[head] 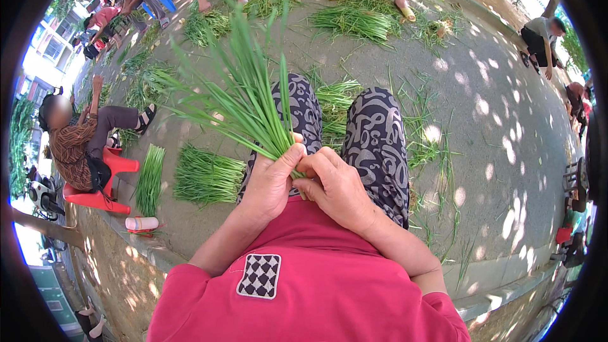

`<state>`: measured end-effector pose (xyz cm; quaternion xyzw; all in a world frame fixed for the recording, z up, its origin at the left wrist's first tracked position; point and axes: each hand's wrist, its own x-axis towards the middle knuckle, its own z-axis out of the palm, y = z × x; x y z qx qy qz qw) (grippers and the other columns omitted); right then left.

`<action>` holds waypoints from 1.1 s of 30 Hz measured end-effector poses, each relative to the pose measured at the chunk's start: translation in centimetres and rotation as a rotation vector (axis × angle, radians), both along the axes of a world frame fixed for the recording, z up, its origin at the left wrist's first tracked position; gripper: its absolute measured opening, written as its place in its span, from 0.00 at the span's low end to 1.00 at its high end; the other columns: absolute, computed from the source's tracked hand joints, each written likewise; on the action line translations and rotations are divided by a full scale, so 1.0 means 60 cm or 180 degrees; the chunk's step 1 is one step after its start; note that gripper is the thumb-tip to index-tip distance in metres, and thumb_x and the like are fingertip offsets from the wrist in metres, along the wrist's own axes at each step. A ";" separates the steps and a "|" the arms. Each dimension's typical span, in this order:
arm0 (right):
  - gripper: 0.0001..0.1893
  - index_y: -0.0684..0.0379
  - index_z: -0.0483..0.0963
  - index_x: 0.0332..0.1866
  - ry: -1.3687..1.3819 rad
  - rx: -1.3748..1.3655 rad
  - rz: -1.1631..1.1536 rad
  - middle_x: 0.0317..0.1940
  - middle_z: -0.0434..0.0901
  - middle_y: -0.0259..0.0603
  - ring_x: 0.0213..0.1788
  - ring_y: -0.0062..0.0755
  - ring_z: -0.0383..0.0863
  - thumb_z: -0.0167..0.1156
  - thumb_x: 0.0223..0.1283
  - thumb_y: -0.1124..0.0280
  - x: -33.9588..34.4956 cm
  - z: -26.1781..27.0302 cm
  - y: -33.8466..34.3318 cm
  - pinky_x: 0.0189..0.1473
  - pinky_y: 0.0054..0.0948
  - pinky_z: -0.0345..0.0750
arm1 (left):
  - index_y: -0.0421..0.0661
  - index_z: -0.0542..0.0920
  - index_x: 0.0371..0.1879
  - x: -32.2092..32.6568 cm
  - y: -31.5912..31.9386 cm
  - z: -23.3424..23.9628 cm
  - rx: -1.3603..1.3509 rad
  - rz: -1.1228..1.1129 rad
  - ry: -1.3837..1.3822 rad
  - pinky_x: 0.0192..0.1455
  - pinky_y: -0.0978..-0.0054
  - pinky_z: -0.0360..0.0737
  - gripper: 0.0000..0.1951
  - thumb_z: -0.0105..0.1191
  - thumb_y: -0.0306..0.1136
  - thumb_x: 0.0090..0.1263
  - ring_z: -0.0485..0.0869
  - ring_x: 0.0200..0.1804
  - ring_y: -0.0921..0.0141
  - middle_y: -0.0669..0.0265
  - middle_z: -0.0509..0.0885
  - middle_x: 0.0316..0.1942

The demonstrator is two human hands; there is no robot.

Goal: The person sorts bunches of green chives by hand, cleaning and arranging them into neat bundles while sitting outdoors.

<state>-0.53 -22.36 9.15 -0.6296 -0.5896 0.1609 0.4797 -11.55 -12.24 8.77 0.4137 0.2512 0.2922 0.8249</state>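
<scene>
My left hand (274,178) grips a loose bunch of long green garlic chives (259,99) above my lap. Their leaves fan out up and to the left, and the tips look blurred. With thumb and curled fingers, my right hand (335,187) pinches at the pale stem ends just below the left thumb; exactly which stems it holds is hidden. Left of my knees, a neat pile of chives (209,174) lies on the pavement. Between my legs rests a messier heap of chives (335,104), partly covered by my patterned trousers.
A slimmer chive bundle (150,180) and a pale pink cylinder (141,223) lie at left. Beside them a person (71,145) sits on a red plastic chair (116,171). More chive piles (354,23) lie ahead by other seated people. Loose leaves (427,147) litter the ground at right.
</scene>
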 end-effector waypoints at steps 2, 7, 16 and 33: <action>0.14 0.59 0.68 0.40 -0.0029 -0.0006 0.0016 0.31 0.70 0.43 0.31 0.47 0.76 0.64 0.52 0.73 0.003 -0.005 -0.001 0.31 0.41 0.75 | 0.43 0.74 0.47 -0.005 -0.001 -0.008 -0.0133 -0.0083 0.0051 0.46 0.80 0.72 0.10 0.55 0.27 0.69 0.74 0.41 0.79 0.72 0.76 0.38; 0.11 0.62 0.70 0.40 0.0110 -0.0178 -0.0080 0.32 0.73 0.45 0.33 0.45 0.77 0.63 0.54 0.74 0.003 -0.006 -0.004 0.35 0.37 0.75 | 0.41 0.66 0.57 -0.011 -0.004 0.004 -0.0039 -0.0435 0.0043 0.51 0.77 0.72 0.20 0.55 0.26 0.68 0.75 0.45 0.77 0.70 0.75 0.42; 0.08 0.63 0.69 0.39 0.0949 -0.0315 0.0309 0.32 0.75 0.46 0.34 0.43 0.79 0.59 0.59 0.73 0.013 -0.010 -0.003 0.37 0.35 0.75 | 0.40 0.63 0.63 -0.035 0.005 -0.005 0.0142 -0.0673 0.0119 0.58 0.74 0.70 0.25 0.54 0.25 0.68 0.75 0.51 0.73 0.66 0.76 0.46; 0.03 0.62 0.66 0.44 0.2987 0.0506 -0.0008 0.37 0.76 0.38 0.34 0.20 0.76 0.48 0.70 0.75 0.018 -0.023 0.005 0.37 0.21 0.75 | 0.41 0.70 0.55 -0.037 0.006 -0.013 -0.0170 -0.0357 0.0174 0.50 0.75 0.77 0.20 0.58 0.24 0.65 0.79 0.44 0.73 0.68 0.79 0.40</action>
